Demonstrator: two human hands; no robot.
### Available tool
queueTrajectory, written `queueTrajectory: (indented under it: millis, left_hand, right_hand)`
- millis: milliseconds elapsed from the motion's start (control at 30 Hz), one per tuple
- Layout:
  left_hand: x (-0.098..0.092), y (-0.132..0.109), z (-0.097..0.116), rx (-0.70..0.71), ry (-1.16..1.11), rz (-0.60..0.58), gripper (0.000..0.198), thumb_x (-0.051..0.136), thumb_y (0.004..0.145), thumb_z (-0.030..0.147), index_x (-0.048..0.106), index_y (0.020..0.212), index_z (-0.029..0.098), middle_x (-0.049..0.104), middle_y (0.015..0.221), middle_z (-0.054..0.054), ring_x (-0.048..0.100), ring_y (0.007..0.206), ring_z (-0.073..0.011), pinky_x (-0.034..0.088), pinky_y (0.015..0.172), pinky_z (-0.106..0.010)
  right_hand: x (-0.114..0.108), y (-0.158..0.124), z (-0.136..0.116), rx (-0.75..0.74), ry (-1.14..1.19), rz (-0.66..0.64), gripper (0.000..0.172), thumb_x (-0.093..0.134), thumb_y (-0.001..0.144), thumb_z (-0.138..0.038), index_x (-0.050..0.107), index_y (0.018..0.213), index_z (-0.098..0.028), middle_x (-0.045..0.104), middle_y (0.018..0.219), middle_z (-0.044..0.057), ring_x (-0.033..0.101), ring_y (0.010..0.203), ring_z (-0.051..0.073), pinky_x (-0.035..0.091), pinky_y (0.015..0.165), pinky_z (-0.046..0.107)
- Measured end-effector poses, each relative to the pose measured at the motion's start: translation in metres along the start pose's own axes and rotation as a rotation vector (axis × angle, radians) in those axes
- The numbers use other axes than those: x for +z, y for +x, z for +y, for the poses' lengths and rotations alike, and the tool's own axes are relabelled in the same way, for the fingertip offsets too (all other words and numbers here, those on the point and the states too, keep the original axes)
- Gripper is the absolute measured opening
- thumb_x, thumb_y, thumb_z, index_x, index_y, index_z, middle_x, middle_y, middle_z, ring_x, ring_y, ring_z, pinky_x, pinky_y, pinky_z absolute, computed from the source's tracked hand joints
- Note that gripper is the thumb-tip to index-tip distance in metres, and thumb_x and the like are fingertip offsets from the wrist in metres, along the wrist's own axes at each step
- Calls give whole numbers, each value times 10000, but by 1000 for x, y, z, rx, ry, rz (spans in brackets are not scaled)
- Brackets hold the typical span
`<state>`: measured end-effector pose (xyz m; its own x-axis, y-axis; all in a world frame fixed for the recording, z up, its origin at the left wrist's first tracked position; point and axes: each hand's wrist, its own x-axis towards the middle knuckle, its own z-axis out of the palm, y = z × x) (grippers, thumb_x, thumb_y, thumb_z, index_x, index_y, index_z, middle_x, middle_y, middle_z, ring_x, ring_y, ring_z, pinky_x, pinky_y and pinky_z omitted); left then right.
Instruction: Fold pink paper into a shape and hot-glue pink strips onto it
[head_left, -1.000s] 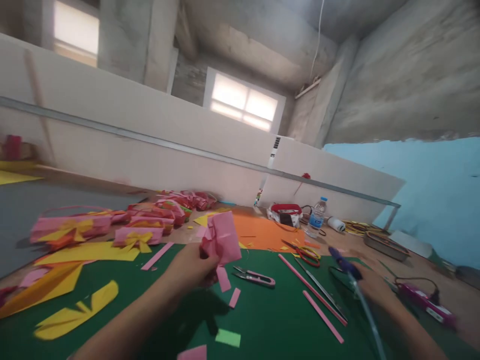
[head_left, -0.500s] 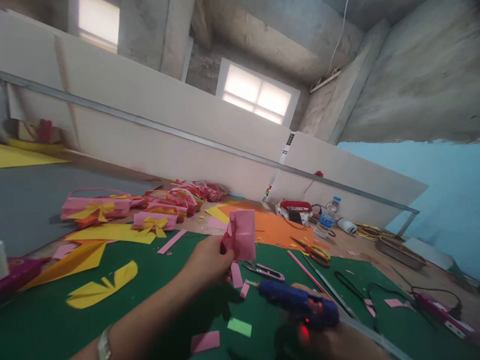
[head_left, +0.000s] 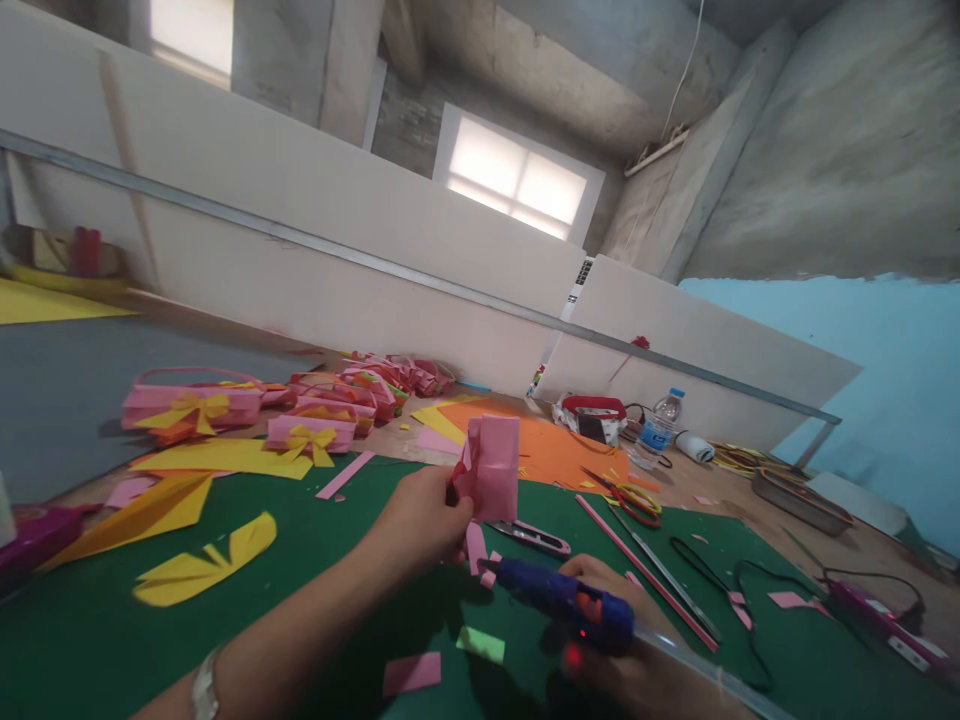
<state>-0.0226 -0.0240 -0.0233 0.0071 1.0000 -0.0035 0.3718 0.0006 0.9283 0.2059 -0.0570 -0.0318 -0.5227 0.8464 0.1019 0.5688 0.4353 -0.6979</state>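
Observation:
Pinched in my left hand (head_left: 424, 510) is a folded pink paper piece (head_left: 495, 468), held upright above the green mat (head_left: 322, 600). My right hand (head_left: 622, 640) is wrapped around a blue glue gun (head_left: 570, 598), with a clear glue stick (head_left: 705, 680) out of its back and a red light glowing on it. The nozzle points left, just below the paper piece and apart from it. Behind the nozzle lies a pink utility knife (head_left: 532, 537). A pink scrap (head_left: 412, 673) and a light green scrap (head_left: 481, 644) lie in front.
Pink paper baskets with yellow bows (head_left: 191, 410) stand at left, near cut yellow paper (head_left: 210, 565). Scissors (head_left: 634, 500), orange paper (head_left: 555, 450) and a water bottle (head_left: 660, 425) lie farther back. A purple power strip (head_left: 889, 625) with a black cord is at right.
The glue gun has moved slightly left, its nozzle closer beneath the pink paper piece. My left hand still holds the paper, shifted slightly right in view.

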Motion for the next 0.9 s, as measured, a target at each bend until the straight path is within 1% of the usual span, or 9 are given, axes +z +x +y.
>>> queueTrajectory:
  millis: [133,233,333,467,600,733,900]
  left_hand:
    - [0,-2,2,-11,-4,0,123,446,691,161,450,584,220,612,459,12,636,442,-189,487,432,-261]
    - [0,-3,3,-5,12,6,141,444,686,158,443,561,222,602,441,14,627,428,-189,471,419,-257]
    - [1,-3,4,0,20,1,155,443,683,144,440,550,222,594,431,23,618,414,-176,461,408,-241]
    - [0,-2,5,-13,9,-7,144,436,703,144,450,582,220,608,459,25,632,430,-170,489,416,-239]
    - [-1,0,4,-7,6,0,137,431,703,130,451,603,220,620,480,18,653,471,-182,504,446,-246]
    - [0,2,1,0,8,-14,135,430,697,125,453,604,221,625,473,15,649,467,-185,492,436,-243]
    - [0,2,0,3,-10,-42,120,429,701,149,457,609,221,649,487,9,661,487,-186,490,452,-240]
  right_hand:
    - [1,1,6,-14,-15,3,266,614,690,-412,552,792,-174,508,781,18,480,668,140,371,571,230]
    - [2,2,9,-24,-25,-23,241,622,682,-388,574,773,-170,509,810,29,482,697,144,372,569,225]
    - [3,4,10,-38,-43,-35,212,637,678,-369,583,734,-172,523,844,35,493,731,149,383,590,223]
    - [1,5,14,-47,-90,-21,197,655,660,-345,565,705,-176,530,836,29,504,750,155,389,620,229]
    - [-2,2,21,-29,-106,-47,182,658,653,-330,582,706,-173,531,850,28,515,729,148,387,613,231]
    - [-1,4,27,-16,-78,-57,187,670,648,-343,596,707,-182,549,863,26,539,751,155,407,639,234]
    - [-2,8,28,44,-76,-43,201,678,646,-372,599,695,-194,562,803,6,543,717,146,419,618,220]
